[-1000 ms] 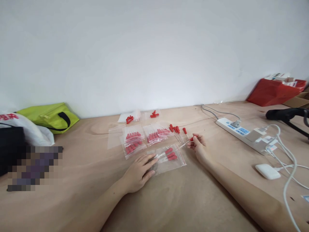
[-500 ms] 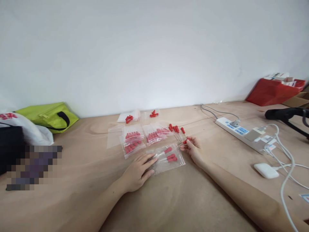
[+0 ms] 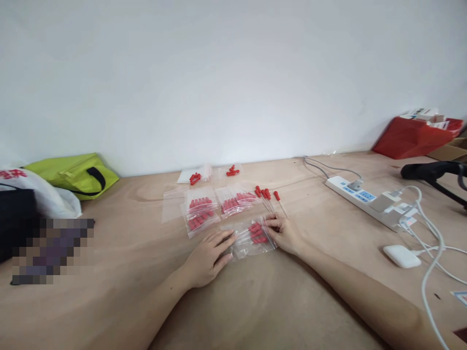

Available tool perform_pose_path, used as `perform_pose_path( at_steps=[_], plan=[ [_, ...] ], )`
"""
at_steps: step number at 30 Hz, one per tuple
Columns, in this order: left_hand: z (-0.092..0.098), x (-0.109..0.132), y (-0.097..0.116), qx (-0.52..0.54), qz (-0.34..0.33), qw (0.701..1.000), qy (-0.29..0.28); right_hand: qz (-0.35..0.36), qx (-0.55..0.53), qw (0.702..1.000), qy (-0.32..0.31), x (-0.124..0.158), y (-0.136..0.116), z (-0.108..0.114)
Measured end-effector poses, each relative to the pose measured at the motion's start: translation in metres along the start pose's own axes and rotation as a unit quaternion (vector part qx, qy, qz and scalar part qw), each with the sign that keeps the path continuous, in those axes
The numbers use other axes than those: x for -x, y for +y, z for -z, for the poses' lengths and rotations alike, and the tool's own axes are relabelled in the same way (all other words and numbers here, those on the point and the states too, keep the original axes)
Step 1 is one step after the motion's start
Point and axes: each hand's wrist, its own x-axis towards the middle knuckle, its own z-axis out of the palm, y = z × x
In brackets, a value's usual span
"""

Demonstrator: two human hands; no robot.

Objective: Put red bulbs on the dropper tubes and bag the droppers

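Observation:
A clear zip-lock bag (image 3: 242, 250) lies on the table between my hands. Inside it are several droppers (image 3: 258, 233) with red rubber bulbs, their bulbs towards the bag's right end. My left hand (image 3: 209, 257) rests on the bag's left end, fingers stretched out. At the right edge, the curled fingers of my right hand (image 3: 282, 232) close on the bag's mouth; the thumb is partly hidden. Just beyond that hand lie several loose droppers (image 3: 267, 194), bulbs pointing away from me. Filled bags of droppers (image 3: 200, 221) and further bags of droppers (image 3: 237, 201) lie behind.
Near the wall sit small piles of red bulbs (image 3: 195, 179) on clear bags. A power strip (image 3: 359, 194) with cables and a white charger case (image 3: 401, 256) occupy the right. A red bag (image 3: 408, 138) stands far right; a lime-green bag (image 3: 73, 175) lies left.
The dropper held in my right hand has gone into the bag beside the others. My right hand has moved slightly left to the bag's mouth; my left hand has stayed put.

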Motion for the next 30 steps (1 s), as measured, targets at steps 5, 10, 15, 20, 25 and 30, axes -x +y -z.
perform_pose_path(
  at_steps=[5,10,15,20,25,30],
  plan=[
    [-0.001,0.002,-0.001,-0.003,-0.003,1.0,0.005,-0.042,0.111,0.992,0.037,-0.013,0.005,0.018],
    [0.0,0.001,0.001,0.004,0.003,1.0,0.002,-0.177,0.259,0.937,0.155,-0.047,0.024,0.046],
    [0.001,0.0,0.003,0.003,0.011,1.0,-0.008,-0.234,0.299,0.921,0.084,-0.07,0.039,0.051],
    [0.0,0.0,0.001,0.004,0.011,1.0,-0.012,-0.21,0.271,0.934,0.102,-0.061,0.031,0.061],
    [0.0,0.0,0.001,0.006,0.007,1.0,-0.005,-0.127,0.033,0.976,0.174,-0.032,0.014,0.059],
    [0.0,0.001,0.0,0.007,0.0,1.0,0.007,-0.11,-0.111,0.957,0.244,-0.01,0.011,0.03]
  ],
)
